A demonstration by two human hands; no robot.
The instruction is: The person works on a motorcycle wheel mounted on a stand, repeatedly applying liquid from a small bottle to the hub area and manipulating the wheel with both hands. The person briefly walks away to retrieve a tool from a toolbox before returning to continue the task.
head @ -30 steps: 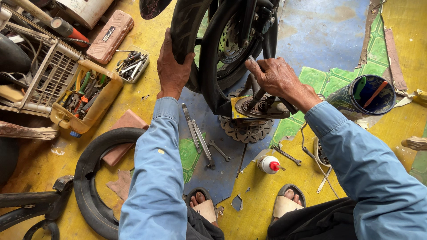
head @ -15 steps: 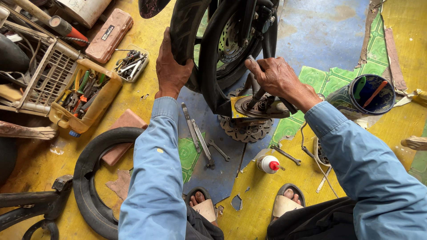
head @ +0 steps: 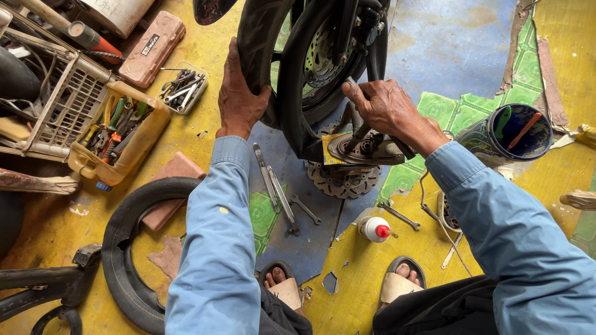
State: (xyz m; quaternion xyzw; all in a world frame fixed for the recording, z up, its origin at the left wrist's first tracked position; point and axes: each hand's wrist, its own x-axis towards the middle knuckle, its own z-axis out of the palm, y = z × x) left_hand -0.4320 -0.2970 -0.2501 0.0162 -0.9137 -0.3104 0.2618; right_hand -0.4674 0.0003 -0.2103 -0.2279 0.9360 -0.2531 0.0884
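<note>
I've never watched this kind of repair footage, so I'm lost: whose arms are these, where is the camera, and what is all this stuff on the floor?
The camera sits on a person's head and looks down, so both blue-sleeved arms and the sandalled feet belong to that person. The left hand rests flat on the black tyre of an upright motorcycle wheel. The right hand grips a tool or part at the wheel hub; what exactly is hidden by the fingers. A brake disc lies just under the hub. On the yellow floor lie wrenches, a small white bottle with a red cap, a loose tyre and a yellow tray of tools. A painted can stands at the right.
</note>
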